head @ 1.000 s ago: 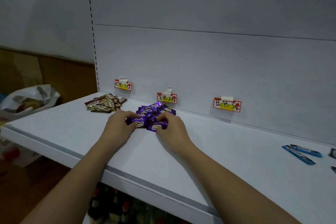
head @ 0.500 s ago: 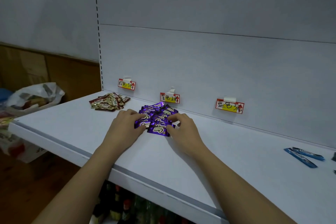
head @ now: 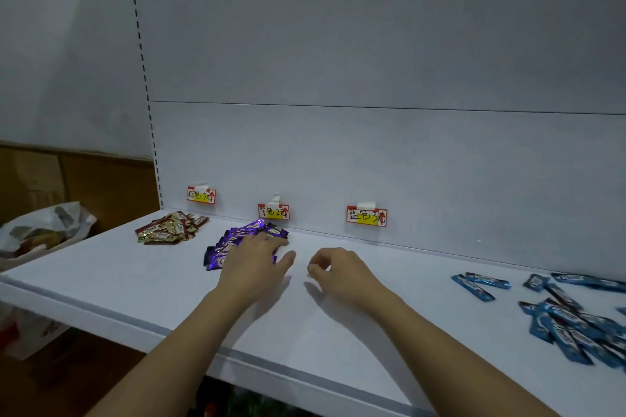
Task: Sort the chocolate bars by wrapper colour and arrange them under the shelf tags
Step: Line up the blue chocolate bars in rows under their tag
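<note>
Two piles sorted; left hand (head: 254, 256) flat on purple bars (head: 233, 240), right hand (head: 338, 269) loosely curled, empty; blue bars (head: 562, 318) at lower right need moving under blue tag (head: 366, 216)

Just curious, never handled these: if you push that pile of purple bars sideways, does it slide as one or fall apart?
Probably fans out: the purple bars lie loosely overlapped, not bound. The glossy wrappers likely slip over each other and over the smooth white shelf. They look thin and light, so the left hand resting flat on them should steady them.
</note>
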